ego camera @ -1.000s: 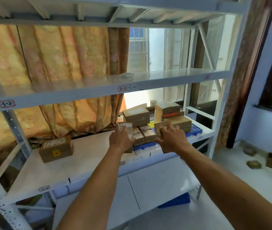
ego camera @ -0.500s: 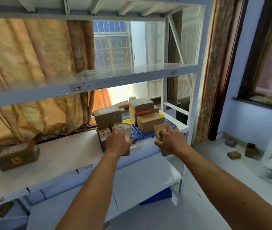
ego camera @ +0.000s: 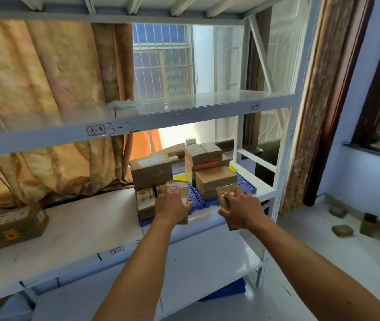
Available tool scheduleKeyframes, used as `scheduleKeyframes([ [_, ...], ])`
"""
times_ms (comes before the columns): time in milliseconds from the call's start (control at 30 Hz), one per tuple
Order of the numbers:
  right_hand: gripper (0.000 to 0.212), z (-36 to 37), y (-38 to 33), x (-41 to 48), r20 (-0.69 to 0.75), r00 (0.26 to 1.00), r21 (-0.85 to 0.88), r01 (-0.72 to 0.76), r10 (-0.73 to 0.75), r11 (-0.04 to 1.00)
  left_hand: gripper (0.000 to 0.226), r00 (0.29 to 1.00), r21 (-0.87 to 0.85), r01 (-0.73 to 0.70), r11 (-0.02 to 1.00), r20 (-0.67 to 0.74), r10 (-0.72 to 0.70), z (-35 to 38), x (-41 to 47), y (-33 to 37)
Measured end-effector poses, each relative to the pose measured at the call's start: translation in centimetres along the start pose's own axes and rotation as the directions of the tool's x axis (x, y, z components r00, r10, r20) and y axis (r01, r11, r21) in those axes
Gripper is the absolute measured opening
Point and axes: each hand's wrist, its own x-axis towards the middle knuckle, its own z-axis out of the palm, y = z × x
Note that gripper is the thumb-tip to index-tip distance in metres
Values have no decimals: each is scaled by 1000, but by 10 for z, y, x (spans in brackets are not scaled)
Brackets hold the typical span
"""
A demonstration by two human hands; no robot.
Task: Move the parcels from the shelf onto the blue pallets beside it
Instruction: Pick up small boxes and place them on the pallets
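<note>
Since a second ago both hands have been carried rightward along the shelf (ego camera: 91, 230), and the lone parcel (ego camera: 13, 225) has been left well apart at the left. A small labelled parcel (ego camera: 178, 186) is gripped in the curled fingers of the left hand (ego camera: 172, 206), and a plain brown parcel (ego camera: 224, 193) in those of the right hand (ego camera: 240, 210). Both are held at the front edge of the blue pallet (ego camera: 199, 198), seemingly not yet set down. Stacked parcels (ego camera: 214, 179) are already carried by the pallet, so the task is judged well advanced; the two held parcels and the lone one remain. Bare grid is seen between the hands and at the right corner. Room is bounded by the stacks behind and the white upright (ego camera: 282, 181) at the right.
</note>
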Motion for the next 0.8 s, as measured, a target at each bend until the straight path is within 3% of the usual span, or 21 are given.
scheduleKeyframes([
  [367, 59, -11, 53, 103, -18, 999, -68, -38, 37, 997, 65, 1000, -43, 6, 999, -31, -8, 11, 121, 16],
  [800, 72, 14, 102, 179, 32, 999, -6, -9, 9, 1000, 66, 1000, -5, -16, 1000, 27, 16, 52, 181, 52],
])
